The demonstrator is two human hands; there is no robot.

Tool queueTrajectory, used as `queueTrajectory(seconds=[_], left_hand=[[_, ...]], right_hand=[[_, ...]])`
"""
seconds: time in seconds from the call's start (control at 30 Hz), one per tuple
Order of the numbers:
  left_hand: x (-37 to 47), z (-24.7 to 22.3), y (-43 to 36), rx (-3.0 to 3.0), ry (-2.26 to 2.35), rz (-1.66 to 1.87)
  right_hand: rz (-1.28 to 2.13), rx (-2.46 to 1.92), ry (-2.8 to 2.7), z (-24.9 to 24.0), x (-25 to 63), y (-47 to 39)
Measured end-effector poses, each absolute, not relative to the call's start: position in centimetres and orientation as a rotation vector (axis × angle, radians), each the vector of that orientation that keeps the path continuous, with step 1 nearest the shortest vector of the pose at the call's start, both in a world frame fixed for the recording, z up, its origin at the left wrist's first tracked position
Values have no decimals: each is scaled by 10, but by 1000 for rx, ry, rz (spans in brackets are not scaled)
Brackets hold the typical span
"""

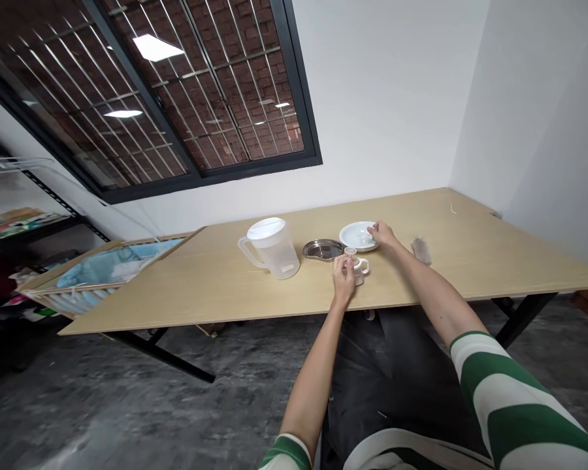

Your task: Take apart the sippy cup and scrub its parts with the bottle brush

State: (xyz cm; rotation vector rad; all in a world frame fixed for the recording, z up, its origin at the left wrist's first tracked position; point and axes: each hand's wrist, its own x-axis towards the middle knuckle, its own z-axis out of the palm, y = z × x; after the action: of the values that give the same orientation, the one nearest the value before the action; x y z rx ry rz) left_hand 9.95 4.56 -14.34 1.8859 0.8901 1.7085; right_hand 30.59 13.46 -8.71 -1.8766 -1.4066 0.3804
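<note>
My left hand (343,277) is closed around the side of a small translucent cup with white handles (359,271), near the table's front edge. A small clear round piece (350,250) shows just above those fingers; whether it is part of the cup, I cannot tell. My right hand (383,233) reaches over the right rim of a shallow white bowl (349,236), its fingers pinched together. Something small and whitish shows by those fingertips inside the bowl, too small to name. Left of the bowl lies a shiny kidney-shaped metal tray (322,249).
A translucent pitcher with a white lid (277,251) stands left of the tray on the wooden table (215,281). Right of my right forearm lies a small clear packet (421,250). A wooden crib with blue bedding (108,267) adjoins the table's left end.
</note>
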Motion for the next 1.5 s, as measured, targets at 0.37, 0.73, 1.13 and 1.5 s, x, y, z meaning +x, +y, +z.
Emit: queueTrajectory(seconds=[0.37, 0.73, 1.13, 1.5], left_hand=[[99, -144, 45, 1898, 867, 1711], [101, -147, 47, 1892, 854, 1732], [99, -145, 45, 1890, 868, 1723], [101, -142, 43, 1878, 845, 1711]], right_hand=[[294, -1840, -1680, -85, 294, 137], [218, -1880, -1603, -76, 294, 135], [322, -1978, -1963, -85, 262, 141], [192, -1726, -2001, -40, 257, 95]])
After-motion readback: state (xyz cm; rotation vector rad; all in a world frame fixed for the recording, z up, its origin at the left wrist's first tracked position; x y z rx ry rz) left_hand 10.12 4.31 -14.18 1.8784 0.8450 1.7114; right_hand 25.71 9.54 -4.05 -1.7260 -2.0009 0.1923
